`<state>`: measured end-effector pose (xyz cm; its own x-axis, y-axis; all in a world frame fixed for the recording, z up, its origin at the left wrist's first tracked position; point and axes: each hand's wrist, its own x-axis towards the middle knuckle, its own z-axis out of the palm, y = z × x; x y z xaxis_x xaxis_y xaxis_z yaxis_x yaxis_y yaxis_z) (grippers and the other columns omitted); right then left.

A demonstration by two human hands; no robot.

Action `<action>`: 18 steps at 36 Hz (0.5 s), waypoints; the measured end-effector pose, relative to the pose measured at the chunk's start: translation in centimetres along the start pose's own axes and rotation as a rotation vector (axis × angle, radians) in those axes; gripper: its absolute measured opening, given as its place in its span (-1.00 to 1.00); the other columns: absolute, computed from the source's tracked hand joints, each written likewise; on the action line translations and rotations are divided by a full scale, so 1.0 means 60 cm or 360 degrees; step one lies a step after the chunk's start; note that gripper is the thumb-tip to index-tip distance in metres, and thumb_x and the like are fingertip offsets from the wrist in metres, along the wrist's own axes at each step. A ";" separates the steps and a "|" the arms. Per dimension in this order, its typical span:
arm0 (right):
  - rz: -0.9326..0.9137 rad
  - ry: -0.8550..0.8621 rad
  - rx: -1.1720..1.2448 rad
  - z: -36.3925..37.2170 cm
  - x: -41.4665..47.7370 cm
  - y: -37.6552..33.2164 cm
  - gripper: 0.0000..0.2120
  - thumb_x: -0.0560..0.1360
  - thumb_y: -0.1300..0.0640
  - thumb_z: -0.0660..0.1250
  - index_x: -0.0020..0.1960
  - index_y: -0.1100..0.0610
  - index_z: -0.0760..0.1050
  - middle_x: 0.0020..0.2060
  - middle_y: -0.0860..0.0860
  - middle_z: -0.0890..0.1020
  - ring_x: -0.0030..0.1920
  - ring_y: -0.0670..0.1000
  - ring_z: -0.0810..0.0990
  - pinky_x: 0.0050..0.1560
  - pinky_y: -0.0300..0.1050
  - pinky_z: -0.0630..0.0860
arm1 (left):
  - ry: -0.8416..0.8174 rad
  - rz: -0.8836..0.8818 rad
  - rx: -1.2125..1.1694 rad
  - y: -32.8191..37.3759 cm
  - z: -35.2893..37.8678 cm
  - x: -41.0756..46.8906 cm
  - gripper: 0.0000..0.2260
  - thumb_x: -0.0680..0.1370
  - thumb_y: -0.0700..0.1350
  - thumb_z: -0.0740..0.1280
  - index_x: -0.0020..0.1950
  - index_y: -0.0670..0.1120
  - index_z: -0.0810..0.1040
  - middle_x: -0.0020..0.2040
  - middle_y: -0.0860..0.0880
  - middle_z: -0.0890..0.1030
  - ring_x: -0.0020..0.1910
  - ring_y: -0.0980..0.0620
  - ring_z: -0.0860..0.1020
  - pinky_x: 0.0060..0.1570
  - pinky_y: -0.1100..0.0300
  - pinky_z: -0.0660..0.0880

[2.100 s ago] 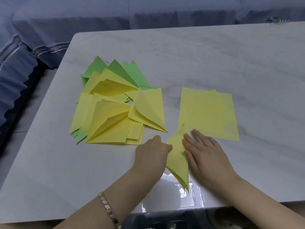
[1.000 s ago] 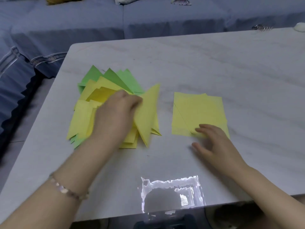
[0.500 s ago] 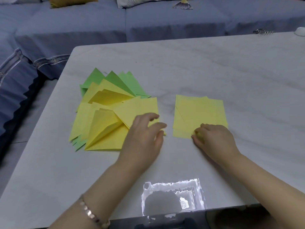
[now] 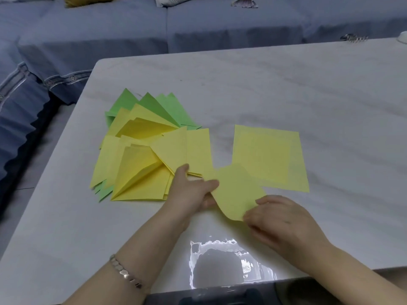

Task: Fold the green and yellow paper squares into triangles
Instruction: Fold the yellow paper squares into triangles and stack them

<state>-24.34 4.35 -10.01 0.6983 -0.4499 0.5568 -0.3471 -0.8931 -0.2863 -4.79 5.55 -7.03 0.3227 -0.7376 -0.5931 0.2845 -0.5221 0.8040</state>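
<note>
A single yellow paper square (image 4: 235, 190) is lifted and curved just above the table, near its front edge. My left hand (image 4: 191, 192) pinches its left side and my right hand (image 4: 284, 219) pinches its lower right corner. Behind it, to the right, lies a flat stack of unfolded yellow squares (image 4: 268, 157). On the left sits a fanned pile of folded yellow triangles (image 4: 143, 164), with folded green triangles (image 4: 163, 106) showing at the pile's far edge.
The work surface is a pale marble table (image 4: 286, 84) with a bright glare patch (image 4: 220, 258) at the front edge. A blue sofa (image 4: 132, 29) runs behind and to the left of the table. A small metal object (image 4: 353, 38) rests at the far right.
My left hand left the folded pile and came right. My right hand drew one yellow square off the flat stack toward me, and both hands now hold it raised and bent.
</note>
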 end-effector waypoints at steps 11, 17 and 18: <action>0.0038 -0.0180 0.0469 -0.028 0.016 0.005 -0.88 0.58 0.08 0.19 -0.05 0.04 0.49 -0.30 -0.03 0.62 -0.23 -0.11 0.54 0.22 -0.17 0.42 | -0.0277 -0.0047 0.0790 0.025 -0.022 0.016 -0.66 0.38 -0.23 0.47 0.11 -0.02 0.53 -0.16 0.01 0.60 -0.38 0.08 0.52 -0.50 0.40 0.39; 0.0322 -0.0144 0.0628 -0.038 0.030 0.002 -0.87 0.50 -0.06 0.28 -0.10 -0.03 0.54 -0.24 -0.21 0.61 -0.17 -0.31 0.53 0.21 -0.27 0.41 | -0.0358 0.0047 0.0743 0.022 -0.017 0.020 -0.83 0.40 -0.30 0.44 -0.11 -0.06 0.57 -0.03 -0.11 0.65 -0.19 -0.03 0.60 -0.08 0.12 0.54; 0.0443 -0.0119 0.0658 -0.039 0.033 0.001 -0.81 0.47 -0.12 0.28 -0.08 -0.03 0.55 -0.20 -0.29 0.60 -0.11 -0.35 0.53 0.19 -0.35 0.39 | -0.0363 0.0109 0.0776 0.021 -0.018 0.019 -0.83 0.41 -0.32 0.41 -0.12 -0.07 0.56 -0.03 -0.13 0.64 -0.18 -0.06 0.59 -0.06 0.07 0.53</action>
<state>-24.44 3.37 -7.13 0.6625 -0.6554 0.3626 -0.2601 -0.6552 -0.7092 -3.10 4.54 -6.74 0.1063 -0.8229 -0.5581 -0.1995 -0.5675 0.7988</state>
